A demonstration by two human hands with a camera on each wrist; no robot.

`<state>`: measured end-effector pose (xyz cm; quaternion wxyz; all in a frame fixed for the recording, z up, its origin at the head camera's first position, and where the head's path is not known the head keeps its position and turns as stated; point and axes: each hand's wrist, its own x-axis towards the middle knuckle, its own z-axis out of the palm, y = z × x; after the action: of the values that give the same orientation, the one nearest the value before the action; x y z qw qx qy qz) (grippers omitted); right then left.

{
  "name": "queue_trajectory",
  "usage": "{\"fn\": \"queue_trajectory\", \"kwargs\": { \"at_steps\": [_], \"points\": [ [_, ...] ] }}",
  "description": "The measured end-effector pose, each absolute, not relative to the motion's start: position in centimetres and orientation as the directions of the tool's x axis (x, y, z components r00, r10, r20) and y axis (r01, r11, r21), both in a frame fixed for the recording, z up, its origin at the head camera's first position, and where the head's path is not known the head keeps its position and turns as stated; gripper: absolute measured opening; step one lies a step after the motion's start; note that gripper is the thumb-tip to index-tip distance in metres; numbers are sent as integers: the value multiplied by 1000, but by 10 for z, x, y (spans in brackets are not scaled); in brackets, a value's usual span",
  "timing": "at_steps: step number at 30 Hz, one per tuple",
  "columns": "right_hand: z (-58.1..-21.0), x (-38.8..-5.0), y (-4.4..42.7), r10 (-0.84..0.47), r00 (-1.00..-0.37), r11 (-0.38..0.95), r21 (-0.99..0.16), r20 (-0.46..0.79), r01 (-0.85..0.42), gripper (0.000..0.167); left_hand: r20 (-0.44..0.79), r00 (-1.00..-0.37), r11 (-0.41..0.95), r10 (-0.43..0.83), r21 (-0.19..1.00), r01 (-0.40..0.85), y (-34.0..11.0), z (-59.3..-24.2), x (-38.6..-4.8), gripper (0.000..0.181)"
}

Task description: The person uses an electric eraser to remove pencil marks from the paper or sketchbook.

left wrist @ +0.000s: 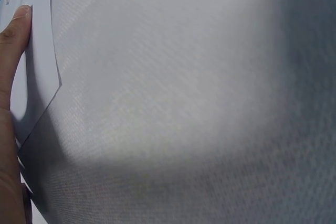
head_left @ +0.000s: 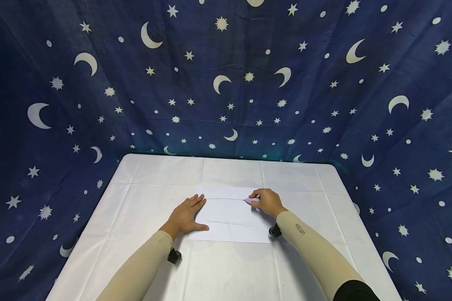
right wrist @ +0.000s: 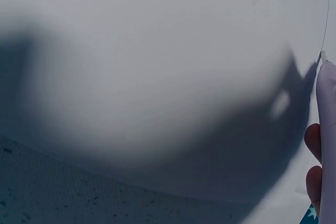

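Note:
A sheet of white paper [head_left: 226, 232] lies on the white-covered table with two thin, roughly level lines across it. At the right end of the upper line [head_left: 224, 198], the right hand [head_left: 268, 202] grips a light purple pen [head_left: 250, 200], its tip on the paper. In the right wrist view the pen [right wrist: 328, 103] stands at the end of a thin line, two fingertips [right wrist: 313, 142] beside its barrel. The left hand [head_left: 186, 215] rests with spread fingers on the paper's left edge; the left wrist view shows part of that hand [left wrist: 10, 61] by a paper corner [left wrist: 50, 82].
The table [head_left: 154, 175] has a creased white cover. Behind it and at both sides hangs a dark blue cloth [head_left: 196, 83] with moons and stars. Both forearms wear beige sleeves [head_left: 312, 246], with a small black device [head_left: 174, 256] at each wrist.

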<state>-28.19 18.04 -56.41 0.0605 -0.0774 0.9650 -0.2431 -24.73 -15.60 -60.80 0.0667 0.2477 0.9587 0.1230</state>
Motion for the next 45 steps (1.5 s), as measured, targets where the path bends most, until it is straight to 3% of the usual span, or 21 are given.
{"fn": "queue_trajectory", "kwargs": {
  "at_steps": [45],
  "points": [
    [-566, -282, 182, -179, -980, 864, -490, -84, -116, 21, -60, -869, 848, 492, 260, 462, -157, -613, -250, 111]
  ]
}}
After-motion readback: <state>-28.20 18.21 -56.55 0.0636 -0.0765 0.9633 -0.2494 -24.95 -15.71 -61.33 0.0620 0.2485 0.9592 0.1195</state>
